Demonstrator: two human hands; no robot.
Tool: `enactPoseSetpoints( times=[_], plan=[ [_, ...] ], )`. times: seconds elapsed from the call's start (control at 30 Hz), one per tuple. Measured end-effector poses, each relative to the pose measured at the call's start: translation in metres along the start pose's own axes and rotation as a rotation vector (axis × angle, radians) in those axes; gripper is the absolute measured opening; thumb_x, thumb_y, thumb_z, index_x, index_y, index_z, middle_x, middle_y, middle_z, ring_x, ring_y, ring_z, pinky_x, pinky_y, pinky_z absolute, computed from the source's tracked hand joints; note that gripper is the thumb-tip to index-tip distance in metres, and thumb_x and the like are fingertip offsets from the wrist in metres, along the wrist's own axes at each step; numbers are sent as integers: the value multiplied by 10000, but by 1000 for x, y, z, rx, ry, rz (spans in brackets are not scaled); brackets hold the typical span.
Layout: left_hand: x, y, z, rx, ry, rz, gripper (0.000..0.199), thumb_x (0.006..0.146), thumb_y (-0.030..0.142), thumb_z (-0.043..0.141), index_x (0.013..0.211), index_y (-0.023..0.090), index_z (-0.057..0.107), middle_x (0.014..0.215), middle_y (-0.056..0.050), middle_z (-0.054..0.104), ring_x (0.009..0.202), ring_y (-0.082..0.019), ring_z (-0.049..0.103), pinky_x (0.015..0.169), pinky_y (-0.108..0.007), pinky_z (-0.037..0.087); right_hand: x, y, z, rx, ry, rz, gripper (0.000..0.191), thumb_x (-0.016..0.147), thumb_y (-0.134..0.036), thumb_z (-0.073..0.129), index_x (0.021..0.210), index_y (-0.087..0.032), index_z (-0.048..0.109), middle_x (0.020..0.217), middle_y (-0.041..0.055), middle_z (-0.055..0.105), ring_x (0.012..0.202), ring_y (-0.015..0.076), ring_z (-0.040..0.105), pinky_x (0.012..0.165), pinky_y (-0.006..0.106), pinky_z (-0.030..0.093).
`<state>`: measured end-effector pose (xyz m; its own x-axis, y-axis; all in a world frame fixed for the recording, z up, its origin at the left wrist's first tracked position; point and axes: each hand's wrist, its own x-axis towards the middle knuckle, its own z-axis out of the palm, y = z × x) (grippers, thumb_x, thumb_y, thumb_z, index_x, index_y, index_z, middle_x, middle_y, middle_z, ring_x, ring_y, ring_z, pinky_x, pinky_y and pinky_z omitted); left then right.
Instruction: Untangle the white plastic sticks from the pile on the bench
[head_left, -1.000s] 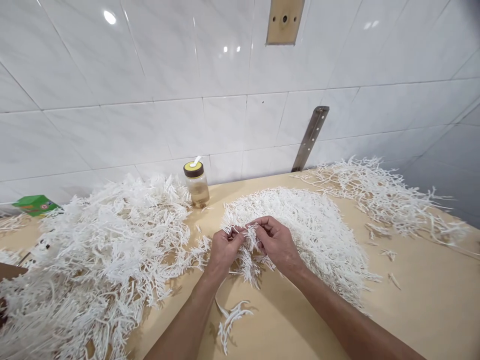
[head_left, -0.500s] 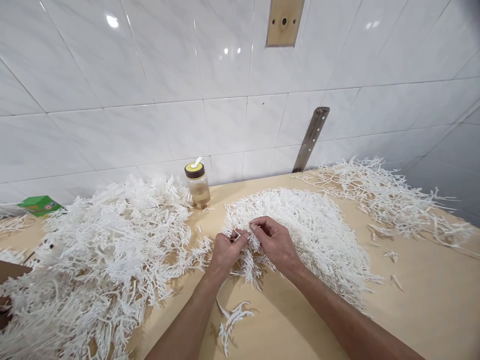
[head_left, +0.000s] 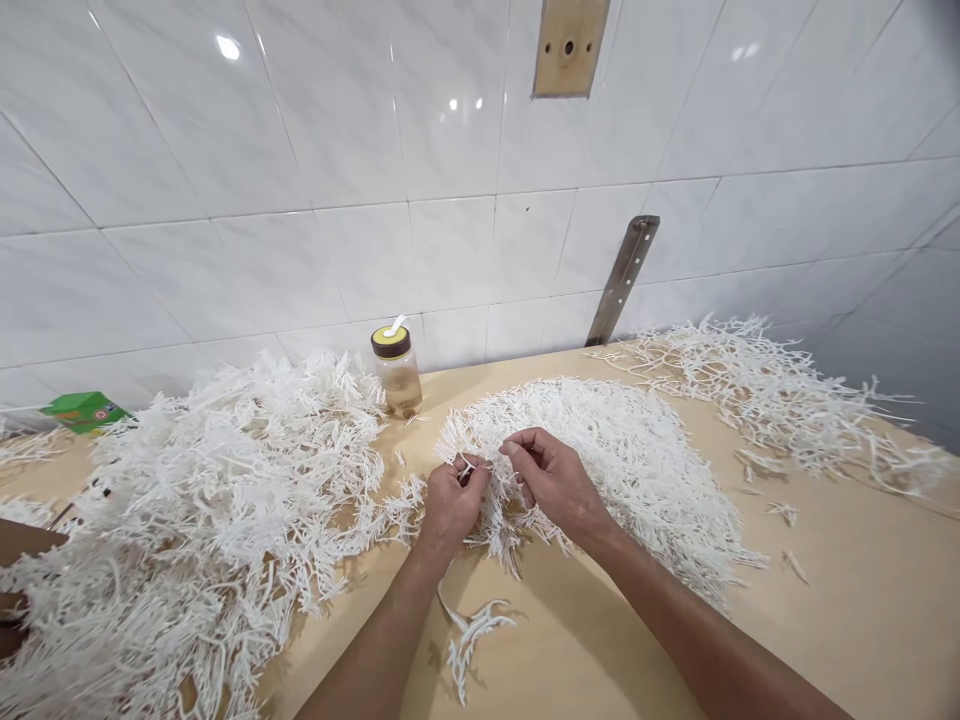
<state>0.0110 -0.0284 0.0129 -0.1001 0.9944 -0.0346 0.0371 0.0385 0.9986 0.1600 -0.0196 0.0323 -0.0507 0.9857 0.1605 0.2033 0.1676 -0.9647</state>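
Observation:
White branching strands form a dense fan-shaped mat point(head_left: 637, 460) on the wooden table. At the mat's left edge, my left hand point(head_left: 456, 500) pinches a thin white strand between thumb and fingers. My right hand point(head_left: 551, 480) is just to its right, over the mat, thumb and index finger pressed together; whatever lies between those fingertips is too small to make out. A loose white sprig point(head_left: 476, 632) rests on the table below my hands, with a thin stem running up towards my left wrist.
A large heap of white strands point(head_left: 225, 500) covers the left side. Behind it are a lidded jar point(head_left: 400, 375) and a green box point(head_left: 82, 411). More strands point(head_left: 780, 400) lie back right; a metal bracket point(head_left: 624, 280) leans at the tiled wall.
My hands have moved slightly apart; my left hand is a little lower and my right thumb and index finger have come off the strands by my left fingertips.

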Motion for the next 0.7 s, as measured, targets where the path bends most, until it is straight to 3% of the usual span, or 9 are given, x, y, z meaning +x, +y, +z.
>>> enactPoseSetpoints(
  times=[0.17,0.27,0.37,0.5,0.7],
  plan=[
    [-3,6,3,133,-2,80,284,717,414,641,643,140,626,515,31,483,486,-93,410,496,-214,319,3,-16,-10,-303,-39,-166,300,879,-461,567,975,-196,667,919,64,679,659,143,590,585,269,466],
    [-4,6,4,213,-5,91,338,727,438,629,600,126,627,497,29,464,487,-93,401,488,-214,299,5,-16,-11,-432,-128,-249,251,869,-392,593,1010,-202,678,1027,71,682,638,125,589,653,288,481],
    [-4,6,4,269,1,112,338,734,417,620,567,123,623,482,28,449,477,-90,399,484,-210,294,6,-14,-11,-481,-193,-255,183,880,-329,577,950,-215,702,909,34,712,657,134,606,679,282,465],
    [-6,7,5,236,7,97,255,723,368,620,621,135,639,486,34,446,450,-84,388,461,-205,286,7,-14,-13,-492,-160,-165,180,872,-258,538,817,-213,703,717,-1,704,614,139,603,600,253,427],
    [-8,8,4,158,-22,68,218,726,371,616,716,154,639,463,66,402,415,-79,345,448,-202,289,5,-17,-11,-491,-121,-138,193,874,-262,516,809,-204,688,707,4,701,623,147,613,595,254,419]
  ],
)
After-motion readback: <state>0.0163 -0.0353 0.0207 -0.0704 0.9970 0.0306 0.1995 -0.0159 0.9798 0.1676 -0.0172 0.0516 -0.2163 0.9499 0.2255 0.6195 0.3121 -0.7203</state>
